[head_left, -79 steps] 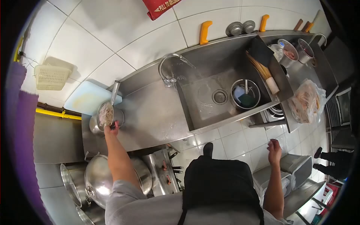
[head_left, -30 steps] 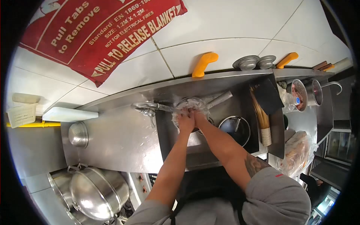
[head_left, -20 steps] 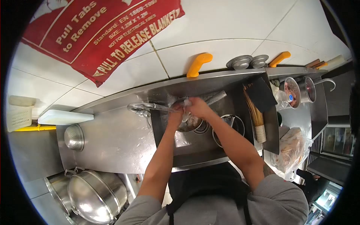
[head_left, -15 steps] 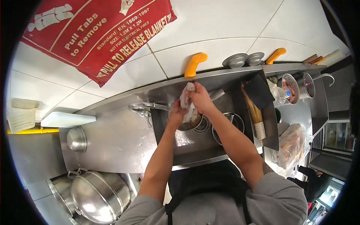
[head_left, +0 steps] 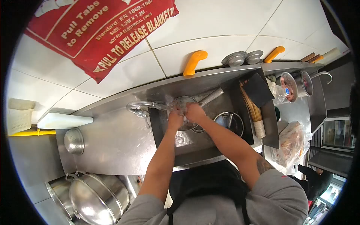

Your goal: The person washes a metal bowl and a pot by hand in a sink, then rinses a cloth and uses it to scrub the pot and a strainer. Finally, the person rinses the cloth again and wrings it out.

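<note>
Both hands are together in a round metal pan in the sink, beneath the tap. My left hand is closed on the left side of the pan, beside the spout's end. My right hand is a few centimetres to its right, fingers curled. Whatever lies between them is blurred and mostly covered by the fingers. A metal handle slants up from the pan's right side. Right of my right hand, a round metal vessel with a utensil inside stands in the sink.
A bristle brush and a black panel are at the sink's right wall. Further right are metal pots with meat and a plastic bag. A perforated bowl sits on the left counter. Large pots stand lower left.
Both hands have moved down into the pan with the whitish, soft-looking piece they held raised above it. That piece is now largely hidden.
</note>
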### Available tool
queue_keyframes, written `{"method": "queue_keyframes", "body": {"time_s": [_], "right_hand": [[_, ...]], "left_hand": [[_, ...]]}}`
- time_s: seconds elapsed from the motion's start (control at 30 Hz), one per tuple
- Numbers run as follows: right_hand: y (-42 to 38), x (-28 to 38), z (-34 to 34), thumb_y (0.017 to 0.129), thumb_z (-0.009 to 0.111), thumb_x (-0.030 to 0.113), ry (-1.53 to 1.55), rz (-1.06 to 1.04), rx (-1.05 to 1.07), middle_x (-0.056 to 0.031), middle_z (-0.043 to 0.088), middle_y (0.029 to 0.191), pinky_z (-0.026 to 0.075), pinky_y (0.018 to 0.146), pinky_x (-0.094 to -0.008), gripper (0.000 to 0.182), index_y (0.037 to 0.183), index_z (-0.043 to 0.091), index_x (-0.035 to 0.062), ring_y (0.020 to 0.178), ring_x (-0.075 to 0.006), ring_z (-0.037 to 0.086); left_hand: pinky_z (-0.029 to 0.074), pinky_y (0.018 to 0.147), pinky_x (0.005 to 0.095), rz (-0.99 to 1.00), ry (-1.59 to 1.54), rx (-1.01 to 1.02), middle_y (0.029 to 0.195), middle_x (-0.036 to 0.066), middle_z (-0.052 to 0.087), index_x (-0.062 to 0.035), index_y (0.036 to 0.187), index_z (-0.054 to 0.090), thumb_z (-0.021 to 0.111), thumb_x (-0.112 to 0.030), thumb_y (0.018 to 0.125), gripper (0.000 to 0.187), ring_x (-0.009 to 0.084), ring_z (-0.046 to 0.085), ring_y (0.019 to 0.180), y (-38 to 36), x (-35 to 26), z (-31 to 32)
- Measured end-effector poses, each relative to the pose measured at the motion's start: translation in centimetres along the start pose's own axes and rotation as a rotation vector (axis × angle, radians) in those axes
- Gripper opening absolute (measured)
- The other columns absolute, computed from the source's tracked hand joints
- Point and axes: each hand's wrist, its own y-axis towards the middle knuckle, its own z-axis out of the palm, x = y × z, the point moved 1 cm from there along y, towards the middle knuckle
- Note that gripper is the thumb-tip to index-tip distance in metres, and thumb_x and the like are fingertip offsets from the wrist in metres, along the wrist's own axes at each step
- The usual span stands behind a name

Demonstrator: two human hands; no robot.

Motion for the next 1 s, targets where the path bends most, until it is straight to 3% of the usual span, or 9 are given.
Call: {"method": "queue_keyframes", "body": {"time_s": [0.1,0.23,0.33,0.43,0.57,0.63,0.8,0.9,1.0], "right_hand": [[1.3,-1.1,4.4,0.078,0.064,0.019,-0.071,-0.067,-0.007,-0.0198,0.066,0.101,0.051,0.083,-0.0454,0.032,0.104,0.059,0.0003,0.095,-0.037,0.064],[2.2,-2.4,5.8,0.079,0.062,0.016,-0.144,-0.034,0.174,-0.0183,0.066,0.098,0.054,0.079,-0.0433,0.032,0.105,0.057,-0.0014,0.092,-0.0364,0.065],[1.0,-3.3,4.6,0.079,0.064,0.016,0.064,0.026,-0.009,-0.019,0.067,0.095,0.054,0.073,-0.0421,0.027,0.101,0.059,0.0014,0.088,-0.0345,0.066],[-1.6,-3.6,0.2,0.079,0.066,0.019,0.833,0.408,-0.316,-0.0197,0.067,0.094,0.053,0.068,-0.0428,0.025,0.098,0.061,0.0043,0.084,-0.0346,0.066],[-3.4,-1.5,-4.2,0.079,0.069,0.026,0.613,0.22,-0.243,-0.0188,0.067,0.092,0.051,0.071,-0.0436,0.028,0.098,0.063,0.0067,0.085,-0.0337,0.066],[-4.0,0.2,-5.8,0.082,0.067,0.03,0.197,0.047,0.112,-0.0187,0.067,0.094,0.051,0.078,-0.0444,0.03,0.101,0.064,0.0068,0.089,-0.0332,0.065],[-2.0,-1.0,0.3,0.086,0.058,0.026,-0.252,-0.205,0.161,-0.0164,0.068,0.1,0.052,0.083,-0.0402,0.029,0.102,0.066,0.0041,0.094,-0.0312,0.065],[-1.2,-1.5,5.8,0.085,0.057,0.02,-0.196,-0.048,0.119,-0.0167,0.067,0.104,0.052,0.084,-0.0413,0.028,0.102,0.066,-0.0001,0.096,-0.0322,0.065],[-0.6,-2.2,7.4,0.083,0.057,0.015,0.102,0.201,0.114,-0.0182,0.067,0.103,0.051,0.085,-0.0419,0.026,0.101,0.066,-0.0006,0.096,-0.033,0.064]], "left_hand": [[0.048,0.083,0.0456,0.019,0.13,0.004,0.1,0.021,0.065,-0.0018,0.099,0.06,0.063,-0.013,0.077,0.025,0.0405,0.06,0.093,-0.6,1.4,1.7],[0.05,0.083,0.0434,0.046,0.62,0.459,0.098,0.02,0.067,-0.0027,0.104,0.063,0.063,-0.012,0.075,0.031,0.0387,0.062,0.091,2.4,3.3,3.8],[0.051,0.081,0.043,0.048,0.439,0.119,0.093,0.021,0.067,-0.0021,0.105,0.063,0.064,-0.01,0.074,0.032,0.0391,0.063,0.088,1.9,3.3,4.8],[0.051,0.076,0.0394,0.056,0.088,-0.237,0.1,0.02,0.066,-0.0018,0.106,0.059,0.058,-0.008,0.079,0.028,0.032,0.066,0.088,-0.7,1.5,2.0],[0.047,0.058,0.0307,-0.2,-0.886,-0.232,0.083,0.007,0.065,-0.0029,0.083,0.061,0.054,-0.006,0.081,0.008,0.0127,0.06,0.069,-1.4,-1.7,-1.2],[0.048,0.058,0.0331,-0.197,-0.589,-0.243,0.089,0.012,0.066,0.0007,0.081,0.062,0.056,-0.008,0.077,0.011,0.0203,0.062,0.069,0.0,-2.8,-3.2],[0.049,0.074,0.047,0.053,-0.002,-0.311,0.099,0.025,0.064,0.0035,0.084,0.063,0.059,-0.02,0.078,0.024,0.042,0.062,0.085,2.4,1.8,0.8],[0.049,0.078,0.0485,0.008,0.2,-0.074,0.108,0.023,0.063,-0.0032,0.099,0.064,0.059,-0.024,0.08,0.029,0.0413,0.061,0.097,1.3,0.6,1.9],[0.049,0.078,0.0486,0.539,0.83,0.164,0.102,0.023,0.065,-0.0034,0.106,0.061,0.057,-0.02,0.081,0.03,0.0412,0.061,0.097,3.5,8.1,5.1]]}}
